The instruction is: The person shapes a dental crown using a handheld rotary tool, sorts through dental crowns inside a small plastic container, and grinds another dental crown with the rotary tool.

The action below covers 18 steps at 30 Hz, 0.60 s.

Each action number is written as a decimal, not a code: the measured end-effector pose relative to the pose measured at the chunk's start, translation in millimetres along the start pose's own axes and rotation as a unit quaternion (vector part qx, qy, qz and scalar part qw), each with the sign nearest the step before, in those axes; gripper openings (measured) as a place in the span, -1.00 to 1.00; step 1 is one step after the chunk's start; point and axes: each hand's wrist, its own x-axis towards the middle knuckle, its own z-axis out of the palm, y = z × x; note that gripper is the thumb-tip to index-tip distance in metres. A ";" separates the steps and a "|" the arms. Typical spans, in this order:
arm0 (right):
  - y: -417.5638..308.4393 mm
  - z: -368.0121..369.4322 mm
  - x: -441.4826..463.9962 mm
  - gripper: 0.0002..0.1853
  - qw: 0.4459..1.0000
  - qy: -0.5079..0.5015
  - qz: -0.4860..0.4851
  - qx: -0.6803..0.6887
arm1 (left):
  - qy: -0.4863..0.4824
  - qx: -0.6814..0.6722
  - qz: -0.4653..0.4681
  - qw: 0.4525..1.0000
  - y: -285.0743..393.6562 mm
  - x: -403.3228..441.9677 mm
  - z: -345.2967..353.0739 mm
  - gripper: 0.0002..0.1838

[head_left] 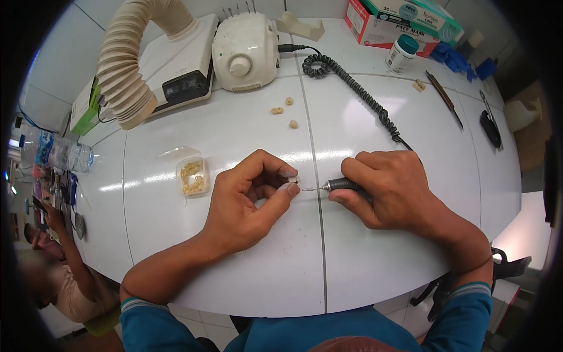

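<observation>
Between the thumb and forefinger of my left hand (243, 196) is a small whitish piece (294, 179) that looks like a dental crown; the fingertips hide most of it. My right hand (390, 190) is wrapped round a black rotary handpiece (341, 185). Its thin bur (311, 189) points left and ends right by the left thumb tip and the crown. Whether bur and crown touch, I cannot tell. Fine dust whitens the left fingertips. A black coiled cord (360, 94) runs from the handpiece side to the white control unit (246, 53).
A clear box of yellowish pieces (193, 176) stands left of my left hand. Several loose tooth-like pieces (293, 124) lie ahead. A ribbed suction hose (126, 70) arches at back left. Carving tools (446, 100), a bottle (402, 54) and mask boxes (390, 26) are at right. Another person (70, 276) sits at left.
</observation>
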 end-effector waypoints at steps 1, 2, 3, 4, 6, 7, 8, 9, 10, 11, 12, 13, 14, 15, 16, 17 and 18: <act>-0.3 1.0 -0.1 -0.50 1.000 0.003 0.001 0.000 | -0.002 -0.002 0.008 1.000 -1.0 0.2 -0.6 -0.83; -0.2 1.7 -0.1 -0.50 1.000 0.006 0.002 0.000 | -0.003 -0.003 -0.006 1.000 1.2 0.4 -0.7 -0.83; 0.0 2.0 0.1 -0.50 1.000 0.007 0.001 0.000 | -0.003 -0.004 -0.019 1.000 5.1 0.4 -0.6 -0.82; 0.2 2.3 0.0 -0.51 1.000 0.008 -0.001 0.000 | -0.003 -0.005 -0.033 0.999 7.2 0.3 -0.5 -0.82; 0.3 2.1 -0.1 -0.51 1.000 0.007 -0.001 0.000 | 0.000 -0.010 -0.026 1.000 5.3 0.3 -0.2 -0.78; 0.2 1.9 -0.1 -0.51 1.000 0.004 0.001 0.001 | 0.001 -0.012 -0.022 1.000 4.6 0.3 -0.1 -0.76; 0.1 1.7 -0.2 -0.51 1.000 0.002 0.002 0.001 | 0.003 -0.016 -0.020 1.000 5.0 0.5 0.4 -0.74; 0.1 1.9 -0.3 -0.52 1.000 0.006 0.001 0.000 | 0.004 -0.021 -0.017 1.000 6.0 0.9 1.1 -0.72; 0.3 2.4 -0.1 -0.52 1.000 0.010 -0.001 -0.001 | 0.006 -0.025 -0.015 1.000 6.6 1.4 1.1 -0.70; 0.3 2.6 0.0 -0.52 1.000 0.014 -0.003 -0.003 | -0.002 -0.008 0.000 1.000 5.4 2.1 0.0 -0.68; 0.2 2.4 -0.2 -0.52 1.000 0.013 -0.003 -0.003 | -0.010 0.009 0.014 1.000 3.1 2.8 -1.6 -0.67; 0.4 2.2 -0.1 -0.52 1.000 0.012 -0.003 -0.003 | -0.017 0.026 0.028 0.999 1.8 3.4 -2.9 -0.65; 0.2 2.2 0.1 -0.53 1.000 0.011 -0.004 -0.003 | -0.014 0.019 0.025 0.999 2.0 3.1 -2.6 -0.66; -0.2 2.2 0.1 -0.53 1.000 0.010 -0.003 -0.003 | -0.010 0.011 0.022 1.000 2.4 2.4 -1.2 -0.67; -0.5 2.1 0.2 -0.53 1.000 0.010 -0.002 -0.004 | -0.007 0.004 0.020 1.000 2.9 1.8 -0.5 -0.68; -0.6 1.9 0.3 -0.53 1.000 0.010 -0.001 -0.005 | -0.010 -0.005 0.002 1.000 4.0 1.6 -0.9 -0.68; -0.5 2.2 0.5 -0.53 1.000 0.014 0.000 -0.003 | -0.013 -0.014 -0.017 1.000 5.7 1.3 -1.4 -0.69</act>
